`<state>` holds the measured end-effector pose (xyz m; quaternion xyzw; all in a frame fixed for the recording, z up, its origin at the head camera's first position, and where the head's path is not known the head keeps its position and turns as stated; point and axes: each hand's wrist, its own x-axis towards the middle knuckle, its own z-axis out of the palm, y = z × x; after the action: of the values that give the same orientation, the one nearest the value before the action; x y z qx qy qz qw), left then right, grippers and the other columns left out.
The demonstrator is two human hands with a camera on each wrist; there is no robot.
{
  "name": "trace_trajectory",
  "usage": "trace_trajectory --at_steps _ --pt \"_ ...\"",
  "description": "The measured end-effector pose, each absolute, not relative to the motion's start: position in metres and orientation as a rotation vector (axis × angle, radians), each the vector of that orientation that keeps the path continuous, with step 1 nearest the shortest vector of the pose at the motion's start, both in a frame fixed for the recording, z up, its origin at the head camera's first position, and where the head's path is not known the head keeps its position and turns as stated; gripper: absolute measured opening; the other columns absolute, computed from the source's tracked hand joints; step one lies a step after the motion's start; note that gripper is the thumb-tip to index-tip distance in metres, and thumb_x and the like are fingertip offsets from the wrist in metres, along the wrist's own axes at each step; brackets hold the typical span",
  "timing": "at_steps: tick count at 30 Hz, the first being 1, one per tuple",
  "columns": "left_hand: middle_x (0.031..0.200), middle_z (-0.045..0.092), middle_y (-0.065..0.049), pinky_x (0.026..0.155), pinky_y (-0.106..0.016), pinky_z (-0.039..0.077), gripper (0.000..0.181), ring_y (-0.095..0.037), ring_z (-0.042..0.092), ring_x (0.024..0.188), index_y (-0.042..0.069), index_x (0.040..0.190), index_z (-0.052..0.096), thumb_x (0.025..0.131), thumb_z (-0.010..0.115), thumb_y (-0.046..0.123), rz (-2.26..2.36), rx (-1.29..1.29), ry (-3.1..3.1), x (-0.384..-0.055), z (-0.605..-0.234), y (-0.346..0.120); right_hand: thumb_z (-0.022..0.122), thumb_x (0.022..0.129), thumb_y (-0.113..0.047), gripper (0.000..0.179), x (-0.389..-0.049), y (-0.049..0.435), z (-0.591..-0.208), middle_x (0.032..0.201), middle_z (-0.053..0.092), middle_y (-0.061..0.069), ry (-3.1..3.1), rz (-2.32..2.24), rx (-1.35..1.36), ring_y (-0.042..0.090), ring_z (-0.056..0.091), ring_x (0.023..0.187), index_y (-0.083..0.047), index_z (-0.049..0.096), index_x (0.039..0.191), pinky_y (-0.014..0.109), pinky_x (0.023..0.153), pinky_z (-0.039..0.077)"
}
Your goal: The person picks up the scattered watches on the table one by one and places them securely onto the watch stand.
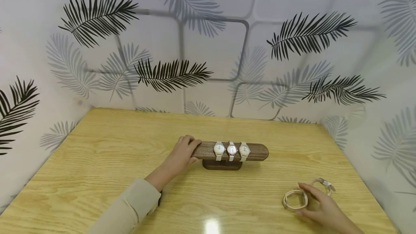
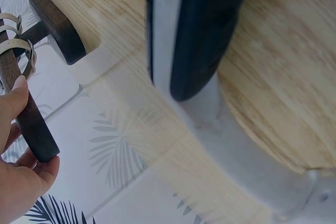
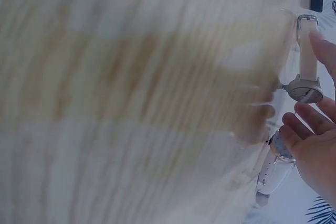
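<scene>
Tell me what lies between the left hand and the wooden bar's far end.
In the head view, three watches sit side by side on the wooden bar between the left hand and that end, with bare wood either side.

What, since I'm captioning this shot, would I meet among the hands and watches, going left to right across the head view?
Left hand, left mounted watch, middle mounted watch, right mounted watch, nearer unmounted watch, right hand. The farther unmounted watch overlaps the right hand, so it is left out.
</scene>
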<state>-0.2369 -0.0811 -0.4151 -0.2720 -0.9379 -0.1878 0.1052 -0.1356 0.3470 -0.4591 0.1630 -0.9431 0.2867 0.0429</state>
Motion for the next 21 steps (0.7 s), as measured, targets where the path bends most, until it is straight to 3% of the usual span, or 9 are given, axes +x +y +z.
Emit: trace_trajectory --at_steps 3,4,10,15,18,21 --pt "0.120 0.046 -0.017 0.091 -0.043 0.044 0.049 -0.033 0.046 0.109 0.003 0.127 0.049 0.084 0.067 0.019 -0.538 -0.803 -2.767 -0.237 -0.414 -0.082 0.079 0.072 -0.026 0.070 -0.134 0.349 -0.460 0.125 0.054 0.025 -2.988 0.867 0.395 0.035 0.055 0.111 0.004 0.049 0.127 0.050 0.085 0.049" --pt "0.120 0.046 -0.018 0.091 -0.044 0.044 0.049 -0.033 0.046 0.109 0.003 0.127 0.049 0.084 0.067 0.019 -0.537 -0.803 -2.769 -0.236 -0.414 -0.082 0.078 0.072 -0.027 0.068 -0.133 0.349 -0.460 0.125 0.054 0.025 -3.005 0.866 0.365 0.041 0.054 0.110 0.003 0.050 0.127 0.051 0.085 0.049" --pt "0.120 0.047 -0.017 0.091 -0.044 0.044 0.049 -0.033 0.046 0.110 0.003 0.128 0.048 0.085 0.066 0.020 -0.549 -0.803 -2.787 -0.236 -0.413 -0.081 0.079 0.070 -0.025 0.063 -0.131 0.345 -0.460 0.120 0.058 0.024 -2.985 0.847 0.325 0.045 0.057 0.104 0.002 0.054 0.121 0.051 0.082 0.050" --pt "0.119 0.047 -0.017 0.091 -0.042 0.044 0.050 -0.032 0.046 0.109 0.003 0.128 0.048 0.085 0.066 0.021 -0.525 -0.805 -2.779 -0.237 -0.415 -0.082 0.080 0.068 -0.021 0.059 -0.131 0.341 -0.458 0.113 0.062 0.022 -2.952 0.872 0.292 0.039 0.062 0.096 0.002 0.057 0.117 0.045 0.077 0.054" --pt "0.119 0.046 -0.017 0.091 -0.042 0.044 0.050 -0.031 0.046 0.108 0.003 0.128 0.048 0.085 0.066 0.021 -0.519 -0.815 -2.762 -0.238 -0.416 -0.082 0.082 0.065 -0.015 0.056 -0.133 0.338 -0.456 0.108 0.064 0.019 -2.870 0.879 0.317 0.016 0.064 0.090 0.003 0.059 0.113 0.041 0.074 0.055" --pt "0.118 0.046 -0.017 0.090 -0.043 0.044 0.050 -0.032 0.046 0.108 0.003 0.127 0.048 0.084 0.067 0.020 -0.521 -0.824 -2.750 -0.237 -0.416 -0.083 0.083 0.063 -0.013 0.055 -0.136 0.333 -0.453 0.103 0.065 0.014 -2.781 0.840 0.345 -0.009 0.052 0.088 0.003 0.060 0.110 0.031 0.072 0.056"
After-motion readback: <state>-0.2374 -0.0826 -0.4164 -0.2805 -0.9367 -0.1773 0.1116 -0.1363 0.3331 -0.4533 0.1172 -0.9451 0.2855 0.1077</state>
